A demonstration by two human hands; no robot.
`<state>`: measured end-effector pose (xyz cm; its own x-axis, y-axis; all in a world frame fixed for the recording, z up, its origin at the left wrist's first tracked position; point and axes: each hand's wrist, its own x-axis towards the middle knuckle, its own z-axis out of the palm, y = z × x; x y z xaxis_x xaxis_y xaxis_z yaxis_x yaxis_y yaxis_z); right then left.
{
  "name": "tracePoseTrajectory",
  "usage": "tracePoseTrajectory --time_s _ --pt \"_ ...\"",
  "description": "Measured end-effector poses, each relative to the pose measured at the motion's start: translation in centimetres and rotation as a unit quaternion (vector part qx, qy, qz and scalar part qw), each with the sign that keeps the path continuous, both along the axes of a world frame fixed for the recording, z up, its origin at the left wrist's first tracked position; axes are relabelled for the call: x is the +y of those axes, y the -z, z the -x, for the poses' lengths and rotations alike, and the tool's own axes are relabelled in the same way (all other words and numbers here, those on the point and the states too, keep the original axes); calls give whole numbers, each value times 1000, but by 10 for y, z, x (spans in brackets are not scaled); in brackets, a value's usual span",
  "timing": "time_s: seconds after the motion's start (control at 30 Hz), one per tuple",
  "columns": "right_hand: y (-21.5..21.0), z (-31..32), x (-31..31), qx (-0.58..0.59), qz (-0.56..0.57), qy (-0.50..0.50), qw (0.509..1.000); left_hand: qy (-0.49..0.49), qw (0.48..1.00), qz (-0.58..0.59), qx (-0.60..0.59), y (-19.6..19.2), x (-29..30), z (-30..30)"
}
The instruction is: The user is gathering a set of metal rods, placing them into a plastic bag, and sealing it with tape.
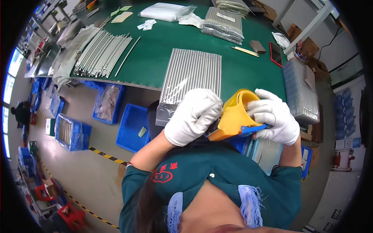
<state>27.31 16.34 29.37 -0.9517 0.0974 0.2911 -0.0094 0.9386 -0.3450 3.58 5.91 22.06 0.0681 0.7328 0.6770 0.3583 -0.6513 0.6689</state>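
Note:
My right hand [273, 117], in a white glove, grips a yellow hand-held tape dispenser [229, 120] with a blue lever along its lower side. Against the dispenser's left side, my gloved left hand [194, 116] is closed, its thumb and fingers pinched together. What lies in that pinch is too small or hidden to make out. Just beyond the left hand, a clear plastic bag of metal tubes [194, 72] lies flat in a neat row. Its near end hangs over the edge of the green table [151, 50].
Loose metal rods [103, 54] lie at the table's left. Packed bags of tubes [222, 25] are stacked at the back. A red-edged phone [276, 53] and a tweezer-like tool [245, 51] lie right. Clear plastic trays [299, 87] stand at the right edge; a blue bin [133, 126] sits below left.

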Motion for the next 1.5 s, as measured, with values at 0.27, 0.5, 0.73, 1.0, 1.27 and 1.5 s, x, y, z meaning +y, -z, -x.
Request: tracePoseTrajectory --time_s 0.27,0.5,0.73,1.0,1.27,1.5 --pt "22 15 -3 -226 393 -49 890 -158 986 41 -39 35 -4 -6" --pt "21 -19 40 -328 329 57 884 -417 903 86 56 66 -24 75" --pt "9 -64 46 -310 316 59 895 -464 870 169 -17 83 -61 126" --pt "-10 -32 -8 -312 -5 360 879 -388 918 24 81 27 -32 81" --pt "7 -152 59 73 -23 722 687 -368 855 -248 267 -35 -53 45" --pt "10 -180 58 -140 -134 744 640 -318 851 -305 285 -44 -54 65"
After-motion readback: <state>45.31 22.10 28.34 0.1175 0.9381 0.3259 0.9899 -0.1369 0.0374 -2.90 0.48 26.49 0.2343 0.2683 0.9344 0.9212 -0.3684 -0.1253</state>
